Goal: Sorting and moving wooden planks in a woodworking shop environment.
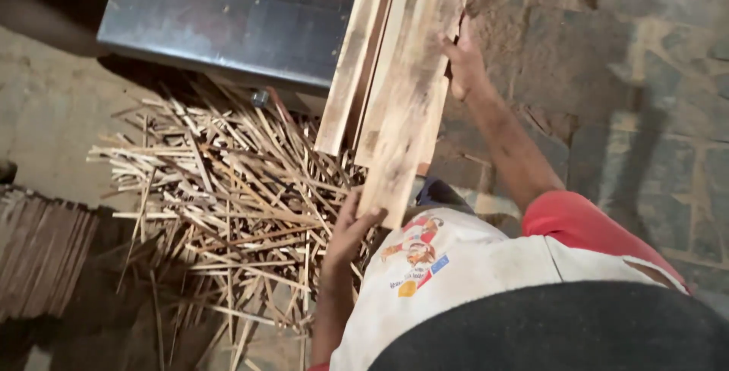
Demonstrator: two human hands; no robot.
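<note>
Beside a grey metal machine table (220,22), a person grips a bundle of rough wooden planks (402,75) with both hands, seen from a head-worn camera looking down. The planks run from the person's waist up and away, their far ends leaning over the right corner of the table. The left hand (351,228) is closed around the near end of the topmost plank, thumb on its upper face and fingers curled beneath. The right hand (465,63) clasps the right edge of the bundle farther up, fingers wrapped over the side, arm stretched out. The person wears a white top with a red sleeve (577,219) and a small coloured print on the chest. Left of the planks, below the table, a thick heap of thin wood slivers (228,196) lies scattered across the floor, touching the left forearm. At the far left, a stack of flat wooden pieces (42,253) sits apart from the heap. To the right, the stone floor (645,113) is patched and uneven.
</note>
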